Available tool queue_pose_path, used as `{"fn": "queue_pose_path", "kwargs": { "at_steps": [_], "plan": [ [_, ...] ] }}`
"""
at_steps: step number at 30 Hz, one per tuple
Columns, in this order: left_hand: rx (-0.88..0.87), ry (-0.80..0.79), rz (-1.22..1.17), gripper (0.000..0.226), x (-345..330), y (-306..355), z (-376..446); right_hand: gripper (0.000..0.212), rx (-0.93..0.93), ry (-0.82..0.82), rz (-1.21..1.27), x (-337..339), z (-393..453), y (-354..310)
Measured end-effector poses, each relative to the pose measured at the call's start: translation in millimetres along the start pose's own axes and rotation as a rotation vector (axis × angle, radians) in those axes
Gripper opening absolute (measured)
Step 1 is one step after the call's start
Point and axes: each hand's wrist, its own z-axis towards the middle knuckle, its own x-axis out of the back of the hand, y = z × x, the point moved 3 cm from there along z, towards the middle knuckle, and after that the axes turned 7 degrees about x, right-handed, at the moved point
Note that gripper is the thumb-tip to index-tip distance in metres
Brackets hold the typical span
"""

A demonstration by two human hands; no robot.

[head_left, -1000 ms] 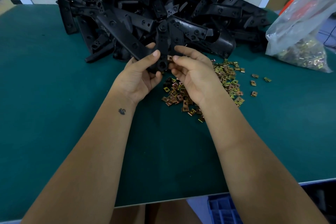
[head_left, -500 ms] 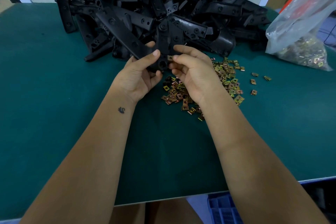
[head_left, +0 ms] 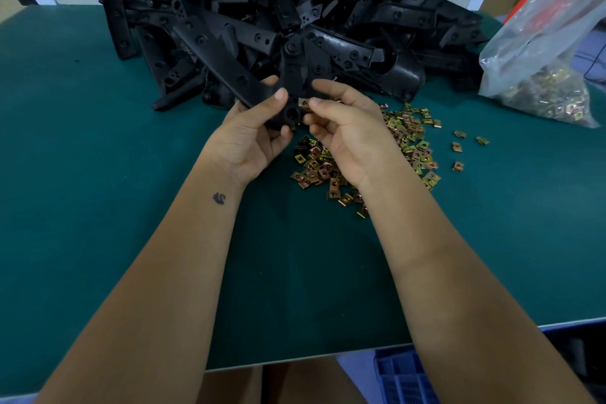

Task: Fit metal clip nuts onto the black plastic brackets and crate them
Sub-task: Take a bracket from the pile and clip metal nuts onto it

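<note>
My left hand (head_left: 249, 138) grips the near end of a black plastic bracket (head_left: 296, 75), thumb on top, above the green table. My right hand (head_left: 347, 131) pinches a brass-coloured clip nut (head_left: 303, 103) between thumb and forefinger, and the nut sits against the bracket's right edge. A loose heap of clip nuts (head_left: 410, 144) lies on the table under and to the right of my right hand. Behind my hands rises a big pile of black brackets (head_left: 295, 6).
A clear plastic bag (head_left: 551, 52) holding more clip nuts leans at the right edge of the table. A blue crate (head_left: 405, 377) shows below the table's near edge (head_left: 295, 362). Cardboard boxes stand at the back right.
Both hands have stayed almost still with the bracket and the nut between them. The view has shifted only slightly.
</note>
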Motion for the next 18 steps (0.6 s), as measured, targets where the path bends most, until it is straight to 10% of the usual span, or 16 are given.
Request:
{"fn": "queue_pose_path", "kwargs": {
  "at_steps": [18],
  "plan": [
    [0.036,-0.041,0.034,0.062,-1.6,-2.7,-1.3,0.02,-0.017,0.028,0.017,1.7,-2.5,1.6]
  ]
}}
